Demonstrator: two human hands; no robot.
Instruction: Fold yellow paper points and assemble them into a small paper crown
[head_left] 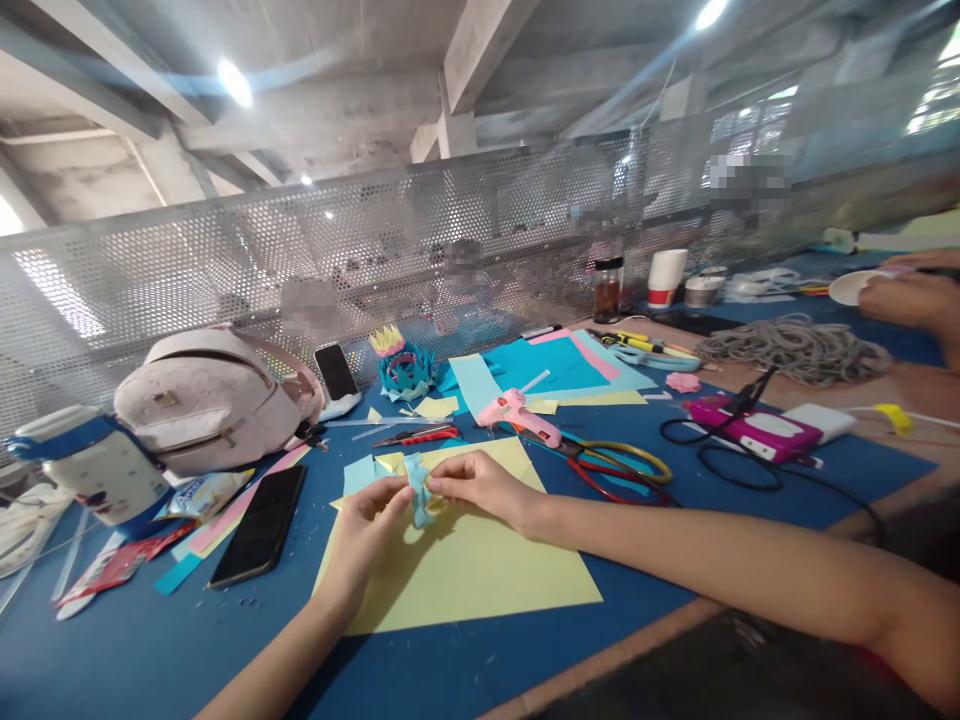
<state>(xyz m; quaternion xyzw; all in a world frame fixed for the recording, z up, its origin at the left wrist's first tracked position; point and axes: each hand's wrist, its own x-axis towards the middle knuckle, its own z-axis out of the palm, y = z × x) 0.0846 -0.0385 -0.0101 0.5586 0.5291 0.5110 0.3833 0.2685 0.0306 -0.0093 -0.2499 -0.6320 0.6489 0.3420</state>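
Observation:
Between my two hands is a small crinkled light-blue paper piece, with a little yellow paper beside it. My left hand pinches its left side between thumb and fingers. From the other side, the fingertips of my right hand close on the same piece. Both hands are above a large yellow paper sheet that lies on the blue mat. Beyond them rest red-handled pliers, a pink glue gun and scissors with yellow and red handles.
A blue paper flower stands at the back, near coloured sheets. To the left are a phone, a pale backpack and a bottle. Coiled rope and a magenta device lie right, where another person's hand shows.

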